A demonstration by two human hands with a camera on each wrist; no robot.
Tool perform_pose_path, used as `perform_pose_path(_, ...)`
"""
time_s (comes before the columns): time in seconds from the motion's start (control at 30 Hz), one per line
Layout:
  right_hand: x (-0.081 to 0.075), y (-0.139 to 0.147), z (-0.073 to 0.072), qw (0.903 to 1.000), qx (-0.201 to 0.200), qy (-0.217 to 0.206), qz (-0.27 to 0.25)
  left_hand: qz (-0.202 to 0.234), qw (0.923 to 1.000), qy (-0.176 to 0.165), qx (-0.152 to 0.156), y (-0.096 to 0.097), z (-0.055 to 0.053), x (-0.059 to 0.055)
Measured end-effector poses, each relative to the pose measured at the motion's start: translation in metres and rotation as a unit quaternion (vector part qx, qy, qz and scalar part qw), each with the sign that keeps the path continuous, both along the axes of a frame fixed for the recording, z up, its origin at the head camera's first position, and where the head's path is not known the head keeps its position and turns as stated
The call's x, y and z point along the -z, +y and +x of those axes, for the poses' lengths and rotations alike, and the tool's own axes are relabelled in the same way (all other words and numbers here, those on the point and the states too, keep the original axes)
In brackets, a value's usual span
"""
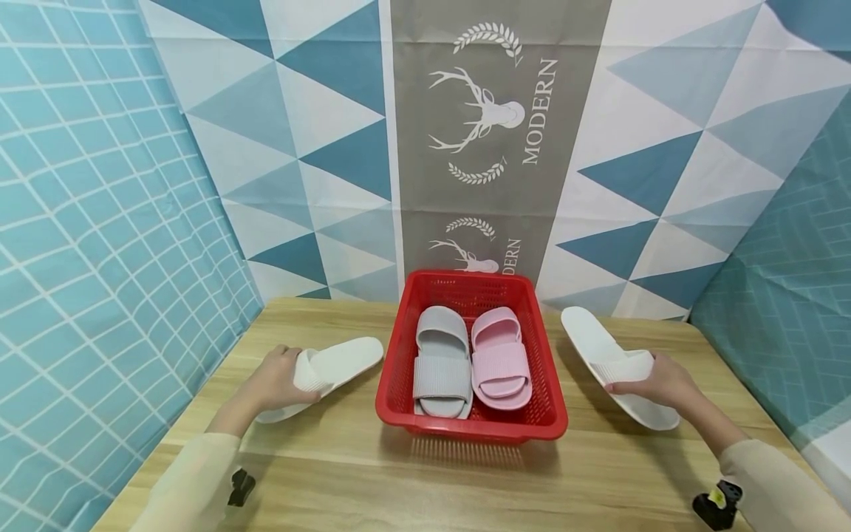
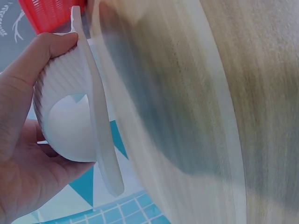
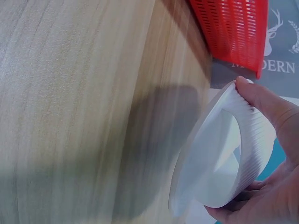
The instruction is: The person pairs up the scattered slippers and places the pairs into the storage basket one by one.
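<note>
My left hand (image 1: 275, 380) grips a white slide slipper (image 1: 349, 360) by its ribbed strap, left of a red basket (image 1: 392, 369). In the left wrist view the thumb lies on one side of the strap (image 2: 63, 74) and fingers on the other, with the sole held off the table. On the basket's right, my right hand (image 1: 665, 380) holds a second white slipper (image 1: 588, 336) across its strap. The right wrist view shows this slipper (image 3: 201, 158) tilted above its shadow. A grey slipper (image 1: 442, 377) and a pink slipper (image 1: 501, 366) lie side by side inside the basket.
The wooden table (image 1: 465, 488) extends in front of the basket. Behind it hangs a patterned cloth (image 1: 332, 148) with triangles and a deer head. Blue tiled sheeting (image 1: 100, 222) stands on the left, and teal sheeting (image 1: 791, 295) on the right.
</note>
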State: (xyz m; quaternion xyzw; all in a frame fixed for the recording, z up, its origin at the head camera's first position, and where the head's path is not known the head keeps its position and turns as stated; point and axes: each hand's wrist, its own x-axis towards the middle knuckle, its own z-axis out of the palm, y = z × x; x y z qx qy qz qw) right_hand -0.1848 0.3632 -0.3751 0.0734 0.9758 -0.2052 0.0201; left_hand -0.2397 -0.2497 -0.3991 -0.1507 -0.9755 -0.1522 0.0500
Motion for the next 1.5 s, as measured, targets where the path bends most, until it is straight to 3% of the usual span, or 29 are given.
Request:
perform_pose_path(0.4,-0.01,-0.002,0.003,0.9991,-0.013,0.04,0.006,0.028,0.9985,0.047,-0.01,-0.002,0.005,-0.007)
perform_pose_path(0.93,-0.024,-0.01,0.011,0.9986,-0.018,0.049,-0.008,0.05,0.9946,0.09,0.007,-0.004,0.01,-0.016)
perform_pose_path(1.3,-0.032,-0.02,0.016,0.9939,-0.052,0.096,0.01,0.059,0.9927,0.103,0.022,-0.001,0.018,-0.028)
perform_pose_path(1.5,-0.035,-0.026,0.019,0.9889,-0.047,0.134,0.044,0.062,0.9925,0.102,0.028,0.001,0.024,-0.034)
